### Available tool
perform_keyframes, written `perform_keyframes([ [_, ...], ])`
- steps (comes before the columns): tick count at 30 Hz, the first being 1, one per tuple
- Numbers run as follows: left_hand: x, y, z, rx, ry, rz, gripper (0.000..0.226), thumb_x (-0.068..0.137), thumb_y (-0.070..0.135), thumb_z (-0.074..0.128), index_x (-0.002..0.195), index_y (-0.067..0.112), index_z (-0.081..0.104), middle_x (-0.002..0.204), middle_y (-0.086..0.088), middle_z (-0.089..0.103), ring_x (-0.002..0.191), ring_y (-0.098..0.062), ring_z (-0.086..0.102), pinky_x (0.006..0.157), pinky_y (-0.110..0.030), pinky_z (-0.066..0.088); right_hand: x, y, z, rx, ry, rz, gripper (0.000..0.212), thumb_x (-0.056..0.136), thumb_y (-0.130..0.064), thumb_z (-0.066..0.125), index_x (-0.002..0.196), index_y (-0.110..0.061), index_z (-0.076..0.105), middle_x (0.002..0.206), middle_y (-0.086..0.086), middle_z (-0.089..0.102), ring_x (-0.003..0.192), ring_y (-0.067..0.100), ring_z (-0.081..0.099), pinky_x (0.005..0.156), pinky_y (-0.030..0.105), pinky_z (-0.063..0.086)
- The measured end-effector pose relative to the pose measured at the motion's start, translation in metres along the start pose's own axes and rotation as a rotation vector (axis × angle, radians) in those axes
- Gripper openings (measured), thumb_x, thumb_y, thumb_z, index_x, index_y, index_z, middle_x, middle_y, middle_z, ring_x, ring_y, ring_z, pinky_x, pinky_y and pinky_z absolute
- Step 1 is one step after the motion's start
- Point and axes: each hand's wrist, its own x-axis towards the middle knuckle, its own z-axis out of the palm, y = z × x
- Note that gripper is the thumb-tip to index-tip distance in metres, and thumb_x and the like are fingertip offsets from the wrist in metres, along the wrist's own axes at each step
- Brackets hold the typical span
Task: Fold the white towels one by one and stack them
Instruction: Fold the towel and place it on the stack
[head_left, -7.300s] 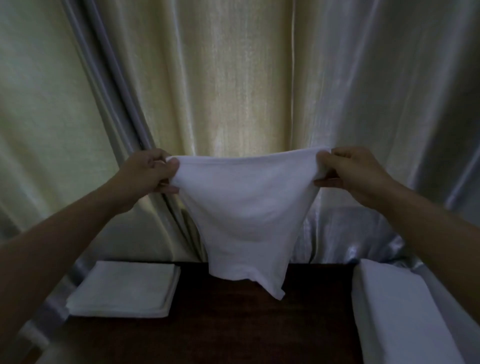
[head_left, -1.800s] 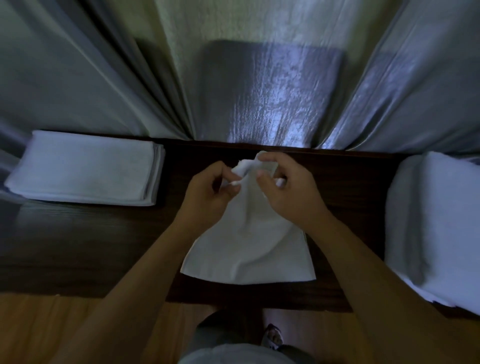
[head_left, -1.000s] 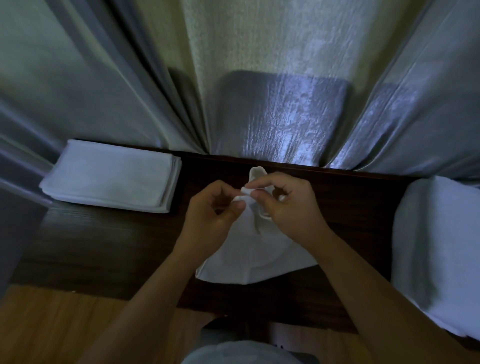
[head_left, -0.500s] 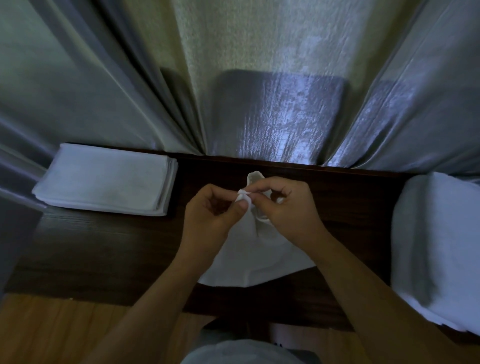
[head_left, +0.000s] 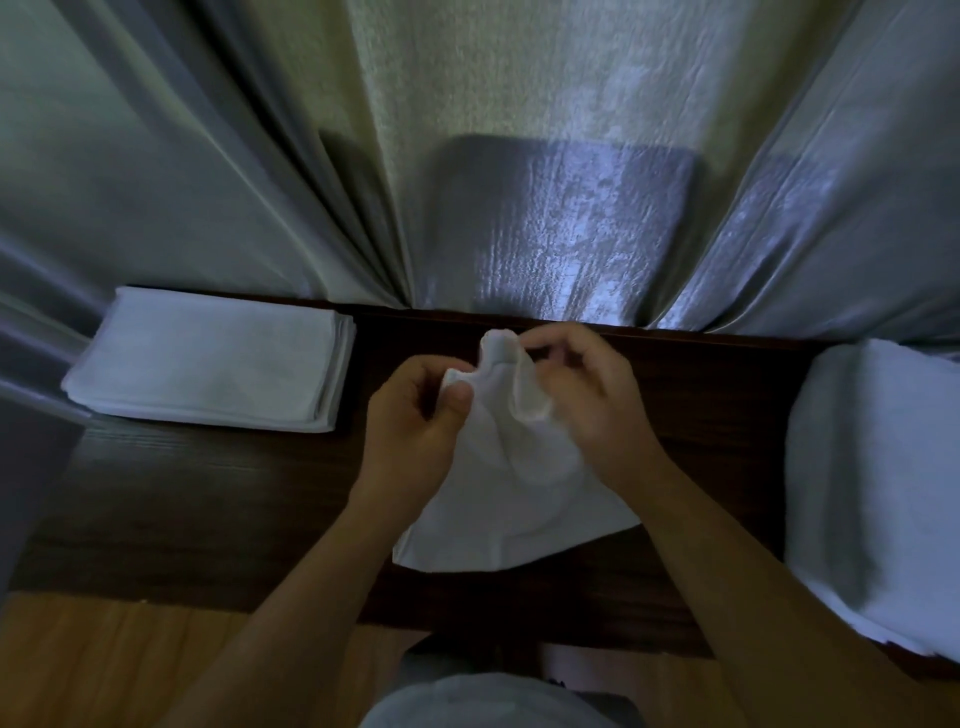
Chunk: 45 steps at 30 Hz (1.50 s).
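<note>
From the head camera, the dim light blurs the right hand (head_left: 587, 400), though its fingers curl round the upper edge of the limp white cloth towel (head_left: 511, 483); the left hand (head_left: 415, 421) pinches a corner beside it. The towel drapes down onto the middle of the dark wooden table (head_left: 208, 493). A stack of folded white towels (head_left: 208, 364) sits at the far left corner; a white towel heap (head_left: 872, 483), cut off, lies at the right edge. Pale shiny curtains (head_left: 519, 156) hang behind.
</note>
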Motion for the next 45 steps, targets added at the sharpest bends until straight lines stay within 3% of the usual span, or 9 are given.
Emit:
perform_keyframes([
  [4,0.011,-0.006,-0.014,0.09,0.242,0.044,0.004,0.102,0.018,0.056,0.101,0.014,0.056,0.091,0.003,0.058,0.076,-0.002,0.055,0.069,-0.027,0.049,0.0,0.006,-0.034,0.319,-0.06,0.083,0.058,0.059,0.001,0.046,0.112,-0.02,0.059,0.088,0.006,0.046,0.071,0.01,0.047,0.063,0.023,0.04],
  [13,0.027,-0.018,-0.048,0.055,0.473,-0.039,0.02,0.102,0.025,0.054,0.112,0.01,0.061,0.099,0.001,0.062,0.08,0.002,0.059,0.07,-0.024,0.054,-0.009,0.021,-0.067,0.285,0.377,-0.015,0.033,0.083,0.009,0.072,0.103,-0.017,0.071,0.079,-0.011,0.071,0.079,0.006,0.068,0.072,0.02,0.054],
  [20,0.032,-0.01,-0.075,0.033,0.285,0.03,0.005,0.098,0.026,0.065,0.101,0.025,0.069,0.085,0.014,0.072,0.083,0.001,0.067,0.074,-0.019,0.059,-0.013,0.023,-0.092,0.237,0.303,0.001,0.023,0.088,0.001,0.073,0.104,-0.016,0.071,0.081,-0.009,0.07,0.081,0.005,0.066,0.072,0.02,0.055],
  [25,0.041,0.011,-0.092,0.295,0.119,0.111,0.012,0.097,0.022,0.067,0.097,0.033,0.067,0.084,0.013,0.073,0.08,0.006,0.067,0.068,-0.009,0.053,-0.012,0.022,-0.117,-0.104,0.257,0.047,0.018,0.087,-0.009,0.077,0.1,-0.022,0.077,0.095,-0.008,0.076,0.093,0.009,0.072,0.084,0.024,0.057],
  [28,0.053,0.029,-0.097,0.523,0.075,0.152,0.01,0.096,0.023,0.068,0.097,0.031,0.063,0.09,0.005,0.069,0.081,-0.003,0.064,0.074,-0.029,0.052,-0.005,0.011,-0.133,-0.118,0.211,0.094,0.011,0.086,-0.004,0.077,0.091,-0.005,0.067,0.077,-0.011,0.074,0.067,0.004,0.068,0.057,0.019,0.053],
  [31,0.067,0.053,-0.095,0.498,0.026,0.177,0.009,0.097,0.02,0.067,0.092,0.027,0.063,0.083,-0.003,0.07,0.077,-0.016,0.064,0.07,-0.035,0.052,0.004,-0.012,-0.145,-0.035,0.153,0.138,0.014,0.089,0.001,0.072,0.093,-0.012,0.066,0.063,0.006,0.071,0.051,0.017,0.068,0.038,0.023,0.045],
  [34,0.081,0.081,-0.094,0.439,-0.009,0.18,0.013,0.099,0.017,0.063,0.089,0.024,0.059,0.063,0.008,0.063,0.057,-0.006,0.056,0.055,-0.029,0.047,0.015,-0.043,-0.156,0.077,0.118,0.134,0.017,0.091,0.003,0.069,0.097,-0.013,0.065,0.072,0.012,0.075,0.071,0.028,0.078,0.044,0.026,0.055],
  [40,0.093,0.134,-0.088,0.327,0.012,0.207,0.016,0.099,0.012,0.06,0.086,0.022,0.058,0.062,-0.011,0.062,0.054,-0.019,0.063,0.044,-0.028,0.048,0.034,-0.098,-0.179,0.1,0.099,0.098,0.014,0.089,0.007,0.068,0.102,0.0,0.067,0.084,0.021,0.076,0.084,0.033,0.078,0.062,0.028,0.062],
  [45,0.089,0.152,-0.083,0.133,0.001,0.174,0.01,0.099,0.01,0.063,0.092,0.017,0.06,0.069,-0.001,0.068,0.063,-0.011,0.069,0.055,-0.025,0.058,0.04,-0.12,-0.195,0.148,0.062,0.0,0.011,0.091,0.001,0.068,0.102,-0.002,0.068,0.094,0.019,0.076,0.097,0.034,0.076,0.072,0.032,0.063],
])
